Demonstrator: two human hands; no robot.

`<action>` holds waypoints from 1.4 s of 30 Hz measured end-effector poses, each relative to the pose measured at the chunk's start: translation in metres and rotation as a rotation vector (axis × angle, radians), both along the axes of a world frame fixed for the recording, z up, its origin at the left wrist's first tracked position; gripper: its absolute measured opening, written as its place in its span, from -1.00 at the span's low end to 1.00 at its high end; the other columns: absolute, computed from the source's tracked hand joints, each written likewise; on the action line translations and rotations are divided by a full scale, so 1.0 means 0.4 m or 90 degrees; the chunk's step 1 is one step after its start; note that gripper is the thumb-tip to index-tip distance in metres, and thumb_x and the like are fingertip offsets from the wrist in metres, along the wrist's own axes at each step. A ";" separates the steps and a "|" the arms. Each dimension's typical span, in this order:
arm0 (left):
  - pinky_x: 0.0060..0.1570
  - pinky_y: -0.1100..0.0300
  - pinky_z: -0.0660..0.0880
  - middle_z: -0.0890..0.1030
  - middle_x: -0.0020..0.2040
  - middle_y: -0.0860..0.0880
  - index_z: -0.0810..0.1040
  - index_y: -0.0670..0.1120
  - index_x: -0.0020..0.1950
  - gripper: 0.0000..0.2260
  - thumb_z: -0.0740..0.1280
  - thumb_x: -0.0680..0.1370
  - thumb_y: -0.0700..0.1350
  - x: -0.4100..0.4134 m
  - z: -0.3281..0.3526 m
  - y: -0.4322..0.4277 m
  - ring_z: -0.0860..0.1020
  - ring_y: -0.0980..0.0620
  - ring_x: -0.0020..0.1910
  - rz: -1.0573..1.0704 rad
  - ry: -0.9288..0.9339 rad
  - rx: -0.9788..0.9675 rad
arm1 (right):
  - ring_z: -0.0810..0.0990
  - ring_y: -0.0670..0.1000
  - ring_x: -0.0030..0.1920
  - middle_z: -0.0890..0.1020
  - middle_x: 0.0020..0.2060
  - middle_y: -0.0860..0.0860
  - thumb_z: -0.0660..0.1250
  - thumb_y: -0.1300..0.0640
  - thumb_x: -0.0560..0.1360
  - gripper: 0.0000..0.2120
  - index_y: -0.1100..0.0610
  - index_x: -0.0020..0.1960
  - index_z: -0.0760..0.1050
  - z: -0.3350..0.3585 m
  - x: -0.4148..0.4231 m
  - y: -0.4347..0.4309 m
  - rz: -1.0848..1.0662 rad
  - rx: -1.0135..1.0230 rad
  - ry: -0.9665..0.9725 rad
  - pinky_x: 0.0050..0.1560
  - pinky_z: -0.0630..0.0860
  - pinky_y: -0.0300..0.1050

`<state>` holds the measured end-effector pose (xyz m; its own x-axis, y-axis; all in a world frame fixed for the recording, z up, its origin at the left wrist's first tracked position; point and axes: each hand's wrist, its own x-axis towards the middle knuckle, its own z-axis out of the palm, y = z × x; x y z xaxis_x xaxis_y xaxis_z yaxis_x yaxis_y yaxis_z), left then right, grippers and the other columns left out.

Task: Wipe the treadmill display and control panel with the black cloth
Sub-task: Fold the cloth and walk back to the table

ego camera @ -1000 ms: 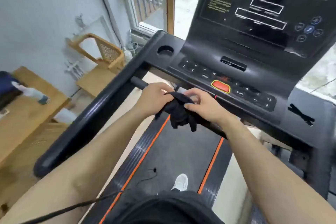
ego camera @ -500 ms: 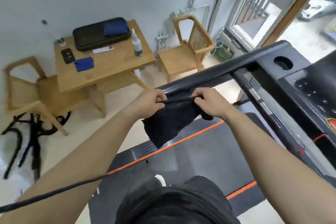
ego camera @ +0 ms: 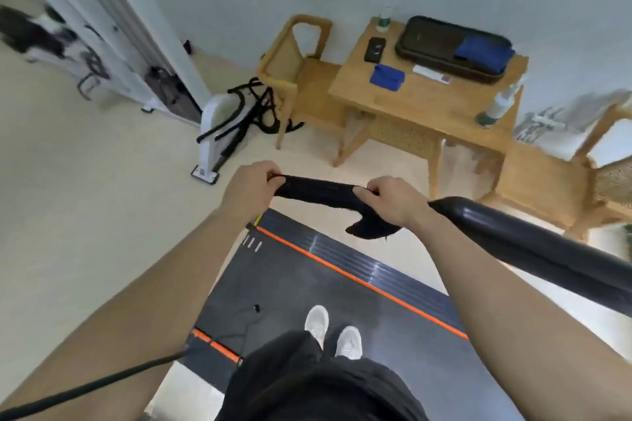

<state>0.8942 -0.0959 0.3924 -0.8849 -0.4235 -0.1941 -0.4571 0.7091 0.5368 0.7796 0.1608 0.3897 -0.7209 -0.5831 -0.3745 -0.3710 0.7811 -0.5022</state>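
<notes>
The black cloth [ego camera: 319, 191] is stretched into a band between both hands, above the treadmill's rear edge. My left hand [ego camera: 251, 191] pinches its left end. My right hand [ego camera: 393, 200] grips the right end, and a loose corner of the cloth hangs below that hand. The treadmill's display and control panel are out of view. Only the black handrail [ego camera: 519, 239] at the right and the belt [ego camera: 328, 287] with orange stripes under my white shoes show.
A wooden table [ego camera: 431, 96] carries a black case, a blue cloth, a phone and two bottles. Wooden chairs stand on either side of it. A folded white and black exercise machine [ego camera: 222, 126] sits on the pale floor to the left. A black cable [ego camera: 102, 383] crosses the lower left.
My view has swung left, away from the console, which has left the frame. Both hands have pulled the cloth from a bunched lump into a taut band.
</notes>
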 end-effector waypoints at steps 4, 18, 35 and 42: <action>-0.02 0.05 0.53 0.68 -0.01 -0.03 0.66 0.00 0.05 -0.85 0.34 0.59 -0.01 0.122 0.007 -0.143 0.60 -0.08 -0.01 0.164 0.015 -0.037 | 0.50 0.06 -0.39 0.48 -0.47 0.01 0.11 -0.21 0.65 -0.46 0.13 -0.34 0.40 0.007 0.006 -0.225 0.082 -0.014 0.001 -0.35 0.38 -0.03; -0.02 0.03 0.59 0.69 -0.10 0.01 0.66 -0.02 -0.03 -0.87 0.33 0.59 -0.03 0.489 -0.044 -0.712 0.63 -0.03 -0.07 0.440 0.005 0.081 | 0.45 0.01 -0.35 0.52 -0.28 0.11 0.31 0.18 0.57 -0.82 0.29 -0.07 0.60 -0.018 0.185 -1.004 0.099 -0.114 -0.268 -0.39 0.38 -0.19; -0.41 0.31 0.35 0.56 -0.34 0.15 0.65 0.01 -0.14 -0.83 0.29 0.59 -0.10 0.299 -0.091 -1.297 0.50 0.16 -0.37 0.510 0.055 0.282 | 0.76 0.12 -0.23 0.68 -0.01 0.38 0.28 0.35 0.54 -0.77 0.50 0.12 0.51 -0.141 0.205 -1.810 0.048 -0.110 -0.543 -0.27 0.65 -0.13; -0.30 0.25 0.50 0.71 -0.09 0.08 0.61 0.00 0.13 -0.70 0.35 0.44 -0.23 0.193 -0.146 -1.533 0.63 0.09 -0.22 0.408 -0.045 0.353 | 0.76 0.08 -0.08 0.74 -0.01 0.16 0.23 0.27 0.56 -0.78 0.28 0.12 0.58 -0.199 0.140 -2.036 0.129 -0.023 -0.498 -0.06 0.67 -0.04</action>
